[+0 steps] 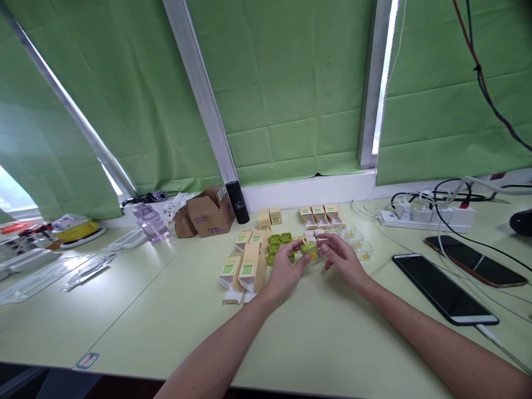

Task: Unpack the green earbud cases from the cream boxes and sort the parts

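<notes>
My left hand [287,268] is closed on a small clear container with a green lid [310,247], and something yellow shows through its wall. Just to the right of it is my right hand [344,261], its fingers curved and apart; whether a fingertip touches the container I cannot tell. Behind my left hand lie several green lids [275,239], partly covered by it. Several clear containers with yellow centres [366,255] stand beyond my right hand. A few pale pink pieces [312,233] sit behind the held container.
Several small kraft boxes with green-marked windows [246,269] lie left of my hands, flaps open. More boxes [318,214] stand at the back. A cardboard carton [211,213], black cylinder [237,202] and clear bottle [151,223] are left. Phones [443,285] and a power strip [428,217] with cables lie right.
</notes>
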